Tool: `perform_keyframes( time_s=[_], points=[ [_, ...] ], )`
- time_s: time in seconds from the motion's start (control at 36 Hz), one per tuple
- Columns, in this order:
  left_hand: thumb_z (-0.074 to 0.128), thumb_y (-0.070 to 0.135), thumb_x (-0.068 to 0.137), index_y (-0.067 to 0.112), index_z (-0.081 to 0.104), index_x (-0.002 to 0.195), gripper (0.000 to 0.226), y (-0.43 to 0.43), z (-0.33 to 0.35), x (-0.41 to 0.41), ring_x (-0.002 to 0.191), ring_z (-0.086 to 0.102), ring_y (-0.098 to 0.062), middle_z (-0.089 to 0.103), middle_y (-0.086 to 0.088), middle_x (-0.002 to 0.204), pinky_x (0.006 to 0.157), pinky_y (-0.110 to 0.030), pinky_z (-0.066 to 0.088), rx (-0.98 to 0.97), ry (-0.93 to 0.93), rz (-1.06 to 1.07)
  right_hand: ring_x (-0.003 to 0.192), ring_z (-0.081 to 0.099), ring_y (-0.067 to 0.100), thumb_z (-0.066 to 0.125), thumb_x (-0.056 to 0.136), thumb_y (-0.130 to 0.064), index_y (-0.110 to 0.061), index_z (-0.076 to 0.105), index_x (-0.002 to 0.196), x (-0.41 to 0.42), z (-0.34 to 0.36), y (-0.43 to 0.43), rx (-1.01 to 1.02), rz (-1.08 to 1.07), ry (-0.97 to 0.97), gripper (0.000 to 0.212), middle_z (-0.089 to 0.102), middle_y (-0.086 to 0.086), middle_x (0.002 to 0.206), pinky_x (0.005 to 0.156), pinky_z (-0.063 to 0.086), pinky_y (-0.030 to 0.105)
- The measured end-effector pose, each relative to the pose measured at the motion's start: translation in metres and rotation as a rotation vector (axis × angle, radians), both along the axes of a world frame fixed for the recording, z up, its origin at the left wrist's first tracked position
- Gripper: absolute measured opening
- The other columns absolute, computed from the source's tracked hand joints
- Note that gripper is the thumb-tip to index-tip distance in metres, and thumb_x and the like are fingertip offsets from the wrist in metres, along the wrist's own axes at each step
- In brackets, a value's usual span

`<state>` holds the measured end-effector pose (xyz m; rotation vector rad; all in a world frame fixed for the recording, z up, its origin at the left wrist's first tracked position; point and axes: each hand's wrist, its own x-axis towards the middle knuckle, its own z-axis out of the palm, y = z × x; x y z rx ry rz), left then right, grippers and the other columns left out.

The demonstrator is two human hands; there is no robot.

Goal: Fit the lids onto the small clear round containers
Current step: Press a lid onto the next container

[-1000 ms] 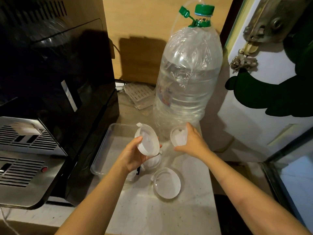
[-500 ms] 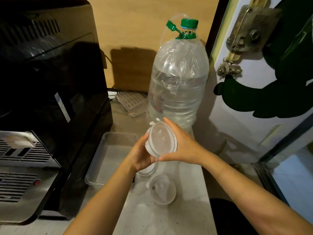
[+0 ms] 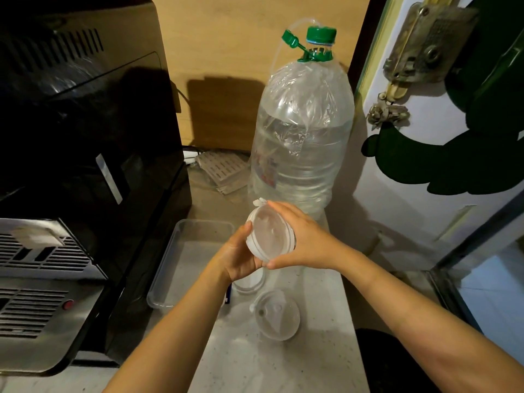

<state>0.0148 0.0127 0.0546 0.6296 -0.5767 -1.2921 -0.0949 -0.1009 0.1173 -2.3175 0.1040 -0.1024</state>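
Note:
Both my hands hold one small clear round container with its lid point(image 3: 269, 234) up in the air over the counter. My left hand point(image 3: 241, 259) grips it from the left and below. My right hand point(image 3: 303, 239) cups it from the right, thumb under, fingers over the top rim. The lid's white tab sticks out at the top left. On the counter below lies a second clear round piece point(image 3: 276, 317) with a tab, and another clear round container point(image 3: 249, 282) stands partly hidden under my left hand.
A large water bottle point(image 3: 303, 148) with a green cap stands right behind my hands. A clear rectangular tray point(image 3: 170, 276) lies to the left beside a black and steel appliance point(image 3: 85, 171). A white door point(image 3: 425, 165) bounds the right side of the narrow counter.
One second ago my hands were apart, lid in the left, container in the right. They have come together, and both pieces are now held as one between them.

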Motion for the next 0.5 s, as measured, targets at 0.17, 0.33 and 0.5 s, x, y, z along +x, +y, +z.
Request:
perform_keyframes(
  time_s=[0.17, 0.33, 0.5],
  points=[
    [0.086, 0.047, 0.045, 0.020, 0.067, 0.100, 0.064, 0.000, -0.001, 0.005, 0.090, 0.069, -0.018, 0.074, -0.003, 0.094, 0.066, -0.032, 0.059, 0.002, -0.022, -0.008, 0.115, 0.027, -0.007, 0.081, 0.057, -0.033, -0.075, 0.008, 0.112, 0.008, -0.005, -0.001, -0.073, 0.014, 0.007, 0.100, 0.021, -0.033, 0.126, 0.076, 0.033, 0.005],
    [0.087, 0.049, 0.039, 0.019, 0.064, 0.099, 0.071, 0.000, -0.006, 0.010, 0.086, 0.069, -0.016, 0.074, -0.001, 0.090, 0.064, -0.031, 0.059, 0.056, -0.053, 0.013, 0.111, 0.026, -0.010, 0.080, 0.057, -0.034, -0.071, 0.010, 0.118, 0.014, -0.011, -0.001, -0.088, 0.033, 0.000, 0.100, 0.015, -0.052, 0.117, 0.076, 0.033, 0.004],
    [0.087, 0.048, 0.035, 0.017, 0.060, 0.101, 0.077, 0.003, -0.010, 0.012, 0.081, 0.069, -0.017, 0.074, -0.002, 0.087, 0.060, -0.029, 0.059, 0.093, -0.057, 0.039, 0.120, 0.020, -0.009, 0.080, 0.060, -0.036, -0.065, 0.005, 0.126, 0.018, -0.019, -0.001, -0.094, 0.058, 0.041, 0.104, 0.009, -0.047, 0.133, 0.091, 0.032, 0.010]
  ],
)
